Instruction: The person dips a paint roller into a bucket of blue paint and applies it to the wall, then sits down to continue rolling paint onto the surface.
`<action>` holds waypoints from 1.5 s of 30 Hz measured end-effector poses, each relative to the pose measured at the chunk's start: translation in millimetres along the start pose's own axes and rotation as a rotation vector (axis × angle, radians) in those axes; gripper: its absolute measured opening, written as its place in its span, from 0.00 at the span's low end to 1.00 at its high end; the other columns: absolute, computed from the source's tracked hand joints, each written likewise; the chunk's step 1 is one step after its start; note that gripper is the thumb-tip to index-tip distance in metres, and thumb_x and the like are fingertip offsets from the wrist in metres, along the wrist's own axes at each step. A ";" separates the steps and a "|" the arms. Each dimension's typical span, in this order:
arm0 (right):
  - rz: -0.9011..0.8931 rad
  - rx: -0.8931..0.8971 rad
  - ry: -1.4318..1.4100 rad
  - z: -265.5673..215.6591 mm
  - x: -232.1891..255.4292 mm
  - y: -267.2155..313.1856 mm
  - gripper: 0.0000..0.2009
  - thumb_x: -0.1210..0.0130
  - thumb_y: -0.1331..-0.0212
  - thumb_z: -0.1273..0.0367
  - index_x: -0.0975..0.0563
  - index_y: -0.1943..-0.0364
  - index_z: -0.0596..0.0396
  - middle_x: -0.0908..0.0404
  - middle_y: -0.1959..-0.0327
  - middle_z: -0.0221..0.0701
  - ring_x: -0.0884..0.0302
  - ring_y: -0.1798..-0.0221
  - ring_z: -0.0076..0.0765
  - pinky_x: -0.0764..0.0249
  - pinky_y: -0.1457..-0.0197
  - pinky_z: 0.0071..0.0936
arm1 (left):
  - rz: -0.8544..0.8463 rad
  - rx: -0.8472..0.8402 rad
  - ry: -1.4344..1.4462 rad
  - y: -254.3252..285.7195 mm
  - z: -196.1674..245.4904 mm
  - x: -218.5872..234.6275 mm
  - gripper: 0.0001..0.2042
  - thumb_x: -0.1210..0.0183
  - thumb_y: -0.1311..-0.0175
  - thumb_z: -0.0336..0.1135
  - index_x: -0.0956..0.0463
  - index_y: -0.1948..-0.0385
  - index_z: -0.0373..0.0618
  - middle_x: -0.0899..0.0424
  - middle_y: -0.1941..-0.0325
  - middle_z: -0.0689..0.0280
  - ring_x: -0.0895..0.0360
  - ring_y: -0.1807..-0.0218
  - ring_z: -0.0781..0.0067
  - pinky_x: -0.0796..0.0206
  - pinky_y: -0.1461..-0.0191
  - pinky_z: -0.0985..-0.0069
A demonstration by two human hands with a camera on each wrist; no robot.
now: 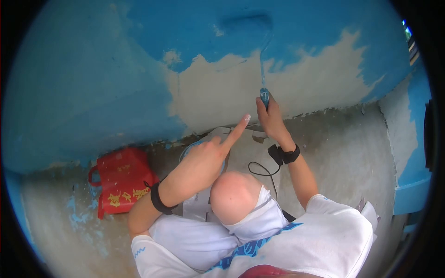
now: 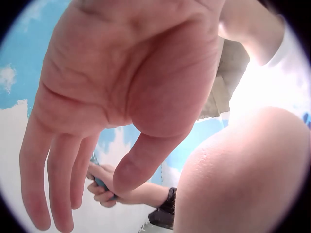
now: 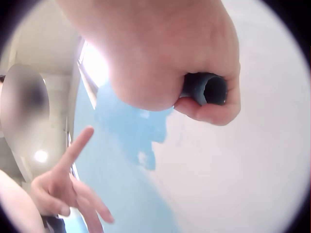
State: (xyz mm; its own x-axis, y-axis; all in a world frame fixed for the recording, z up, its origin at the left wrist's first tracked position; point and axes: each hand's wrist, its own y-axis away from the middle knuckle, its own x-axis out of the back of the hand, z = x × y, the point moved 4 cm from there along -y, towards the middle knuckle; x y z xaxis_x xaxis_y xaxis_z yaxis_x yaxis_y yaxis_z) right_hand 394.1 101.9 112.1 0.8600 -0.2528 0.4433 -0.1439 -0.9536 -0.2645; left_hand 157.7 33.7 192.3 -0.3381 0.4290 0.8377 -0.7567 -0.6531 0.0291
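Note:
My right hand (image 1: 272, 119) grips the blue handle (image 1: 264, 97) of a paint roller, whose blurred head (image 1: 248, 19) lies against the blue-painted upper part of the wall. In the right wrist view the fingers of my right hand (image 3: 194, 53) wrap round the hollow handle end (image 3: 206, 89). My left hand (image 1: 207, 157) holds nothing, its index finger stretched toward the wall, a whitish spot on the tip. The left wrist view shows the palm of my left hand (image 2: 121, 73), fingers loosely extended. Bare whitish wall (image 1: 218, 92) lies below the blue paint.
A red bag (image 1: 124, 178) with yellow characters lies on the concrete floor (image 1: 338, 153) at the left. Behind my left hand a round blue-rimmed container is partly hidden. A black cable (image 1: 262, 174) hangs from my right wrist, and my bare knee (image 1: 234, 197) is raised between my arms.

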 end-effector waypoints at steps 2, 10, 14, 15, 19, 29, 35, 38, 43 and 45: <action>0.029 0.019 0.058 24.2 -7.4 17.4 0.13 0.51 0.30 0.64 0.32 0.59 0.63 0.33 0.77 0.38 0.34 0.73 0.35 0.35 0.66 0.35 | 0.022 -0.011 0.014 -1.0 0.8 0.6 0.44 0.50 0.44 0.18 0.61 0.23 0.52 0.23 0.67 0.48 0.22 0.66 0.41 0.29 0.58 0.55; -0.008 -0.126 -0.013 81.6 -23.5 63.9 0.12 0.51 0.30 0.64 0.31 0.57 0.62 0.33 0.77 0.36 0.37 0.73 0.31 0.36 0.68 0.34 | 0.034 -0.033 0.044 -9.1 -1.7 -0.7 0.45 0.50 0.44 0.17 0.62 0.24 0.51 0.23 0.63 0.47 0.23 0.62 0.39 0.30 0.56 0.53; -0.022 -0.166 -0.076 27.0 -16.5 32.9 0.12 0.51 0.29 0.64 0.31 0.60 0.61 0.35 0.79 0.32 0.39 0.74 0.26 0.38 0.70 0.31 | 0.178 -0.146 0.051 -13.6 0.2 -1.3 0.37 0.49 0.41 0.18 0.50 0.26 0.47 0.21 0.62 0.50 0.20 0.62 0.47 0.28 0.57 0.59; -0.018 -0.135 -0.109 9.6 -14.4 22.9 0.12 0.51 0.29 0.64 0.31 0.61 0.61 0.36 0.79 0.30 0.41 0.75 0.25 0.39 0.71 0.30 | 0.271 -0.180 0.328 -15.0 0.8 2.8 0.29 0.48 0.37 0.21 0.42 0.32 0.44 0.20 0.61 0.53 0.20 0.61 0.54 0.27 0.58 0.63; -0.008 -0.119 -0.179 -36.2 -9.5 5.3 0.12 0.51 0.29 0.64 0.32 0.65 0.59 0.38 0.80 0.27 0.44 0.76 0.24 0.41 0.72 0.29 | 0.302 -0.263 1.264 -8.0 -1.3 18.7 0.07 0.48 0.27 0.33 0.29 0.56 0.40 0.22 0.63 0.60 0.23 0.61 0.71 0.30 0.61 0.74; -0.005 -0.142 -0.060 46.7 -31.8 53.9 0.12 0.51 0.29 0.65 0.32 0.65 0.60 0.35 0.79 0.31 0.40 0.73 0.27 0.38 0.69 0.32 | 0.146 -0.408 1.685 -12.6 -10.9 19.5 0.11 0.53 0.23 0.37 0.33 0.66 0.42 0.27 0.68 0.65 0.33 0.69 0.78 0.38 0.65 0.78; -0.056 -0.332 -0.189 28.6 -24.0 60.4 0.11 0.50 0.30 0.64 0.31 0.64 0.59 0.34 0.79 0.26 0.39 0.75 0.21 0.39 0.71 0.26 | 0.134 -0.404 1.590 -12.8 -10.1 20.8 0.10 0.52 0.23 0.37 0.33 0.66 0.42 0.28 0.69 0.66 0.35 0.69 0.80 0.39 0.66 0.79; 0.009 -0.160 -0.163 -7.7 -5.8 36.0 0.11 0.49 0.30 0.63 0.30 0.65 0.58 0.36 0.81 0.22 0.42 0.77 0.18 0.42 0.74 0.24 | 0.136 -0.412 1.573 -11.1 -6.2 20.7 0.11 0.51 0.24 0.38 0.32 0.66 0.42 0.27 0.68 0.66 0.34 0.68 0.80 0.39 0.65 0.80; 0.048 -0.098 -0.159 -35.9 12.4 10.8 0.12 0.49 0.30 0.63 0.31 0.67 0.57 0.38 0.80 0.22 0.45 0.76 0.19 0.43 0.74 0.25 | 0.167 -0.397 1.497 -7.8 -5.1 20.6 0.11 0.50 0.24 0.39 0.31 0.65 0.42 0.25 0.67 0.65 0.31 0.68 0.81 0.36 0.64 0.81; 0.047 -0.097 -0.134 -22.9 7.4 12.7 0.12 0.49 0.30 0.63 0.32 0.67 0.57 0.38 0.80 0.23 0.45 0.76 0.19 0.43 0.73 0.26 | 0.175 -0.402 1.488 -7.0 -5.4 21.0 0.11 0.49 0.24 0.39 0.31 0.65 0.42 0.24 0.67 0.65 0.30 0.68 0.81 0.35 0.64 0.80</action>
State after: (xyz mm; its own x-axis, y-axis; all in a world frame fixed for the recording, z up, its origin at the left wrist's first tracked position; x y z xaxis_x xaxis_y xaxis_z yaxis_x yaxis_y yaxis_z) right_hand 387.4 84.2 131.6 0.9078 -0.2797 0.3126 -0.2266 -0.9541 -0.1956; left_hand 152.9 50.7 206.7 -0.4827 0.7386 -0.4707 -0.6626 -0.6594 -0.3553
